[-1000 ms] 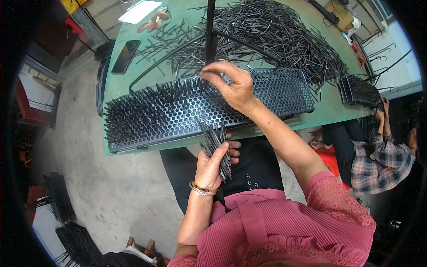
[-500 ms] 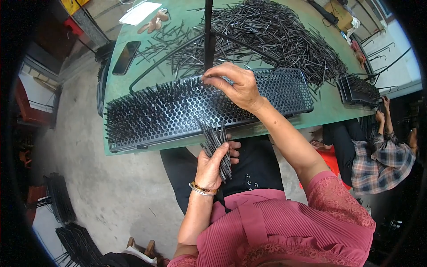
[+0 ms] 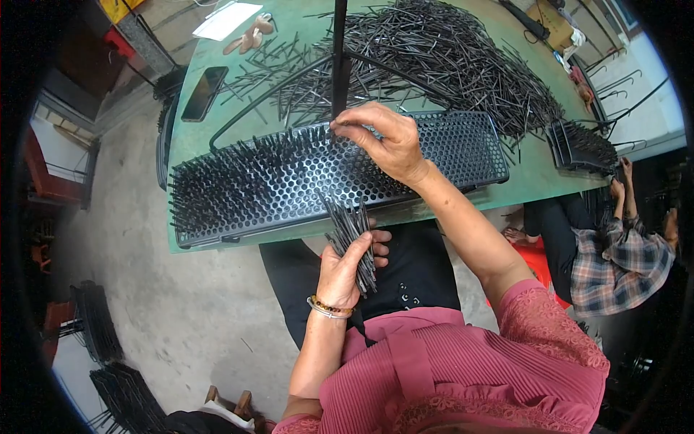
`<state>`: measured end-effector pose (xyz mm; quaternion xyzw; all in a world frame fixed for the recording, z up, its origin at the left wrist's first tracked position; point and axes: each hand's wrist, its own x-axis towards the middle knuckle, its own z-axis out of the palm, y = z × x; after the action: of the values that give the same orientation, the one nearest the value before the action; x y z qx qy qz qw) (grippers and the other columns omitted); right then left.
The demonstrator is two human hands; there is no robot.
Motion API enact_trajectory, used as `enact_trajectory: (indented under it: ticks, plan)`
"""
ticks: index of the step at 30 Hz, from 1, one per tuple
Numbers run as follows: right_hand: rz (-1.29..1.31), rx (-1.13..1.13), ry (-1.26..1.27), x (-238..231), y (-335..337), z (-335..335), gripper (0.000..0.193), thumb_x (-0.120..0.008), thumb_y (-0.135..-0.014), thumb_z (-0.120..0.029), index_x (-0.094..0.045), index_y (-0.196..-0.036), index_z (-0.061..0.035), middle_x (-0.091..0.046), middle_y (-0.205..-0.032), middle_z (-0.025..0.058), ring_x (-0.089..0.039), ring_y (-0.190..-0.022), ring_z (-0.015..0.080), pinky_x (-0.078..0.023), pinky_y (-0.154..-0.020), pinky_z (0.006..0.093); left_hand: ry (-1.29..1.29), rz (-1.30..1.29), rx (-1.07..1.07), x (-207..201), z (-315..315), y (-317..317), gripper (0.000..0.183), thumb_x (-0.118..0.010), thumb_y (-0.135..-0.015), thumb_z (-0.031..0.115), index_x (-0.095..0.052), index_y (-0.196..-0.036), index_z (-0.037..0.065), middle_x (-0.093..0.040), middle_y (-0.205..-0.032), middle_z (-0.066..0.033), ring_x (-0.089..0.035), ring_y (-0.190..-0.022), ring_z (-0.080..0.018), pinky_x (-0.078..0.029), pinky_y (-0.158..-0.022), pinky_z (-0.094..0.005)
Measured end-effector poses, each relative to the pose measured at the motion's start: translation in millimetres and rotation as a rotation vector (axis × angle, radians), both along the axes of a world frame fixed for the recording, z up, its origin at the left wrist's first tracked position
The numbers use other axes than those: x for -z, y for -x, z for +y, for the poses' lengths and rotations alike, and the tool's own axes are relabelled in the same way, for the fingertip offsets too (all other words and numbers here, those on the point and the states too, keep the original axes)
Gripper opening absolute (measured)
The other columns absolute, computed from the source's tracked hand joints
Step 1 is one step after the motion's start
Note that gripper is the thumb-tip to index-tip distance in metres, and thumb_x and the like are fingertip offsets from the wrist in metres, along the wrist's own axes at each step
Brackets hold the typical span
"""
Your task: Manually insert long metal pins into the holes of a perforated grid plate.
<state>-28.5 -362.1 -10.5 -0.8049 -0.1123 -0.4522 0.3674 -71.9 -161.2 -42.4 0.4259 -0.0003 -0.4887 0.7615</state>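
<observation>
A long black perforated rack (image 3: pixel 434 163) lies along the near side of the table, many round holes across its top. Thin black rods (image 3: pixel 224 181) stand upright in the holes over its left part, while the right part shows bare holes. My left hand (image 3: pixel 348 264) is wrapped round a bundle of the same black rods (image 3: pixel 347 224), just in front of the rack's near edge. Over the rack's far edge, near its middle, my right hand (image 3: pixel 379 141) pinches with thumb and forefinger. A thin black rod seems to be at the fingertips, mostly hidden.
A large heap of loose black rods (image 3: pixel 448 58) covers the far table. A black frame with an upright post (image 3: pixel 340 79) rises behind the rack. On the green table (image 3: pixel 181 155) lie a phone (image 3: pixel 204 94) and papers (image 3: pixel 228 20). Another person (image 3: pixel 614 260) works at the right.
My right hand has shifted very slightly to the right along the rack's far edge, still pinching. My left hand and its bundle have stayed in place.
</observation>
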Motion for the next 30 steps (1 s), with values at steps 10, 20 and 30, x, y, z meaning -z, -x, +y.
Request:
enact_trajectory:
  ticks: [10,20,30]
  plan:
    - [-0.004,-0.094,0.057,7.6,4.6,5.1,0.020,-0.071,-0.072,0.000,-0.065,-0.091,-0.0003,-0.068,-0.084,0.0095,-0.066,-0.077,0.0224,-0.052,-0.067,0.0299,0.006,0.007,0.001,0.9,0.2,-0.6,0.031,-0.056,-0.091,0.014,-0.052,-0.117,-0.003,-0.064,-0.098,-0.0160,-0.062,-0.076,-0.0148,-0.054,-0.064,-0.0262]
    - [0.157,-0.058,-0.245,6.8,1.2,9.9,0.014,-0.066,-0.081,-0.003,-0.065,-0.095,0.0011,-0.068,-0.088,0.0091,-0.067,-0.082,0.0153,-0.053,-0.070,0.0256,-0.005,0.002,-0.006,0.8,-0.4,0.0,0.030,-0.056,-0.091,0.013,-0.052,-0.116,-0.003,-0.064,-0.098,-0.0161,-0.062,-0.076,-0.0147,-0.054,-0.063,-0.0260]
    - [0.115,0.038,0.059,11.7,-7.7,14.5,0.032,-0.069,-0.077,-0.006,-0.063,-0.109,-0.0046,-0.069,-0.093,0.0110,-0.067,-0.078,0.0206,-0.053,-0.065,0.0284,-0.005,0.014,-0.004,0.8,-1.1,-0.1,0.030,-0.056,-0.091,0.013,-0.052,-0.116,-0.003,-0.065,-0.097,-0.0157,-0.062,-0.076,-0.0146,-0.054,-0.063,-0.0260]
